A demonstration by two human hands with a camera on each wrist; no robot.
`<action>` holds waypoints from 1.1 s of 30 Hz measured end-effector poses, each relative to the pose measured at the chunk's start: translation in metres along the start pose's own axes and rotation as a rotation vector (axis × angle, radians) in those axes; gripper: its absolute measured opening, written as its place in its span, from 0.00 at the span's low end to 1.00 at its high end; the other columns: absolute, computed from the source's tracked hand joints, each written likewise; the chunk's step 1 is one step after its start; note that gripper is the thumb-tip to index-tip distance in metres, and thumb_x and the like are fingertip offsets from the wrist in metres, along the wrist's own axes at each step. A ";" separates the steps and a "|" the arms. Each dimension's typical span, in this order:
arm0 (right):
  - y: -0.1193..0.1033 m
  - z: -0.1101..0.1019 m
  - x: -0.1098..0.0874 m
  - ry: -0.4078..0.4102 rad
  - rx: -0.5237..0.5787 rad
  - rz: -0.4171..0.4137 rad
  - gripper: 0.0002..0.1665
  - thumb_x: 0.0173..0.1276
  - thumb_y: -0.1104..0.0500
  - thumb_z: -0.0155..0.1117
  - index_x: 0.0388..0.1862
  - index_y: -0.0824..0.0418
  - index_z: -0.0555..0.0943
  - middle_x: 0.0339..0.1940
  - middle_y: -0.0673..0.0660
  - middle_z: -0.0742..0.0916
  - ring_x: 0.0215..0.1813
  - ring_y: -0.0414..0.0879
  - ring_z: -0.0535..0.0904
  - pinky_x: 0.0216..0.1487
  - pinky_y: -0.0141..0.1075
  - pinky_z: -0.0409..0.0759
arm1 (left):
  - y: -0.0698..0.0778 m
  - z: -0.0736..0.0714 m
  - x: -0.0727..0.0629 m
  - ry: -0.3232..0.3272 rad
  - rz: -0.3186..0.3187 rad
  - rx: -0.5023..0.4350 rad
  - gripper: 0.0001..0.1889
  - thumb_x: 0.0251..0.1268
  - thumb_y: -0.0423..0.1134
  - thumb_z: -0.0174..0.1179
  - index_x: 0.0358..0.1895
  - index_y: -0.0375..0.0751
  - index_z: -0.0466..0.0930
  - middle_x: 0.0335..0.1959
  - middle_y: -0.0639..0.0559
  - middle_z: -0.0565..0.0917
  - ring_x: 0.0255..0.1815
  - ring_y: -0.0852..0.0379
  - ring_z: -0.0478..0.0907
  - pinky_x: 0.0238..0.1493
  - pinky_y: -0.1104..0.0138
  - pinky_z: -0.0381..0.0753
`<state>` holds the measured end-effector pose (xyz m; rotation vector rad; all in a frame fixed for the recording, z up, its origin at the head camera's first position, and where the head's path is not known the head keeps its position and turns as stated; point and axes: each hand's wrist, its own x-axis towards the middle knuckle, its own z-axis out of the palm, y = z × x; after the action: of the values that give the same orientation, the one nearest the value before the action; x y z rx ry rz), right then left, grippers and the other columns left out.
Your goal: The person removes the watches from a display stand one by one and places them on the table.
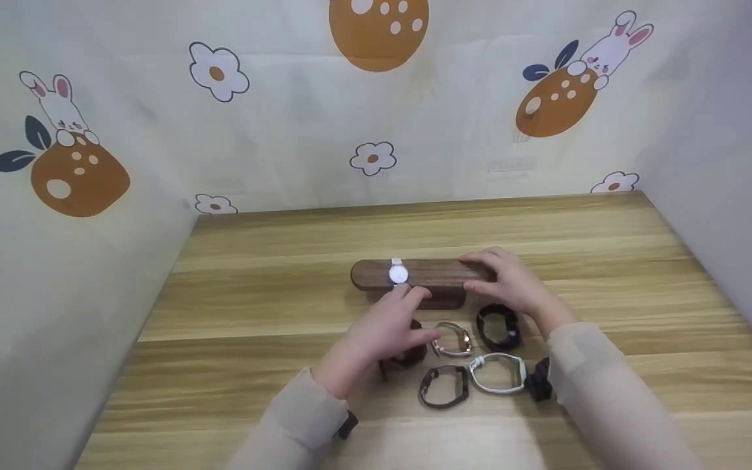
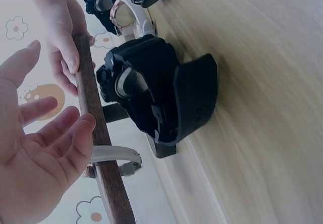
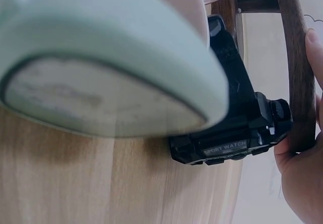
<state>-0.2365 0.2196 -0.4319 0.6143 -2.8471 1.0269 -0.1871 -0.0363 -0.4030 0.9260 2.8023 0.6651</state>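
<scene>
A dark wooden watch stand (image 1: 438, 273) with a rounded crossbar stands mid-table. Around the left part of its bar hangs a watch (image 1: 398, 274) with a white dial; its pale strap (image 2: 106, 154) encircles the wood in the left wrist view. My right hand (image 1: 510, 282) holds the bar's right end between thumb and fingers. Beside the hung watch is my left hand (image 1: 379, 326), fingers loosely bent, with nothing in its grasp. Below it sits a black chunky watch (image 2: 139, 88), partly hidden in the head view. A black sport watch (image 3: 227, 138) lies under my right hand.
In front of the stand lie a rose-gold bracelet watch (image 1: 452, 339), a pale mint watch (image 1: 499, 374) and a dark slim-band watch (image 1: 444, 387), close together. Patterned cloth (image 1: 284, 130) walls the table at the back and sides.
</scene>
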 end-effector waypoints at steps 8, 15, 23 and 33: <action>0.000 0.000 0.000 -0.012 -0.014 0.000 0.33 0.57 0.49 0.70 0.61 0.56 0.75 0.55 0.62 0.78 0.56 0.57 0.71 0.59 0.54 0.67 | -0.011 -0.002 0.003 0.034 -0.017 -0.012 0.32 0.55 0.55 0.64 0.60 0.42 0.68 0.50 0.46 0.73 0.49 0.50 0.75 0.54 0.58 0.75; 0.001 -0.001 0.000 -0.014 0.014 -0.001 0.34 0.56 0.48 0.70 0.61 0.56 0.74 0.55 0.62 0.77 0.56 0.57 0.71 0.59 0.54 0.67 | -0.019 -0.005 0.004 0.050 -0.039 -0.016 0.32 0.56 0.55 0.63 0.61 0.42 0.68 0.58 0.42 0.71 0.57 0.46 0.72 0.58 0.56 0.72; 0.001 0.000 0.000 -0.011 0.014 0.007 0.34 0.57 0.47 0.70 0.61 0.55 0.75 0.53 0.61 0.78 0.54 0.56 0.72 0.58 0.53 0.68 | -0.025 -0.009 0.006 0.088 -0.040 0.004 0.31 0.56 0.55 0.64 0.60 0.43 0.70 0.51 0.45 0.74 0.50 0.50 0.74 0.51 0.57 0.76; 0.001 0.000 0.001 -0.016 0.010 0.009 0.34 0.56 0.47 0.69 0.62 0.54 0.74 0.54 0.61 0.77 0.55 0.56 0.71 0.59 0.54 0.67 | -0.035 -0.010 0.011 0.154 -0.021 -0.013 0.29 0.55 0.50 0.66 0.59 0.43 0.71 0.46 0.47 0.74 0.46 0.52 0.73 0.51 0.59 0.75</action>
<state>-0.2379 0.2201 -0.4327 0.6138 -2.8634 1.0428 -0.2170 -0.0590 -0.4095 0.8767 2.9329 0.7823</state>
